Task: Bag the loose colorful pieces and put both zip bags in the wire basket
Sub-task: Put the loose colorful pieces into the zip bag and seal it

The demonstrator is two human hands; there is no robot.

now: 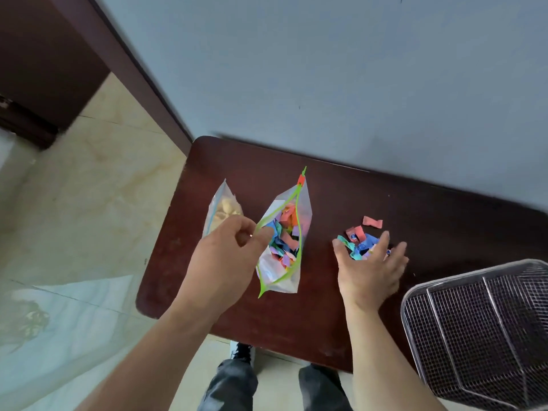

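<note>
A clear zip bag (292, 272) with a green zip strip and a red slider lies open on the dark wooden table (326, 315), partly filled with colorful pieces. My left hand (228, 247) pinches the left side of its green rim and holds the mouth apart. My right hand (370, 268) rests palm down with spread fingers over a small pile of loose colorful pieces (360, 235) to the bag's right. A second zip bag (222, 207) with pale contents lies at the table's left edge, partly behind my left hand.
A wire mesh basket (480, 330) stands at the table's right front corner. A grey wall runs behind the table. Pale tiled floor lies to the left, with a dark wooden cabinet (44, 69) at the far left. My legs and a shoe show below the table's front edge.
</note>
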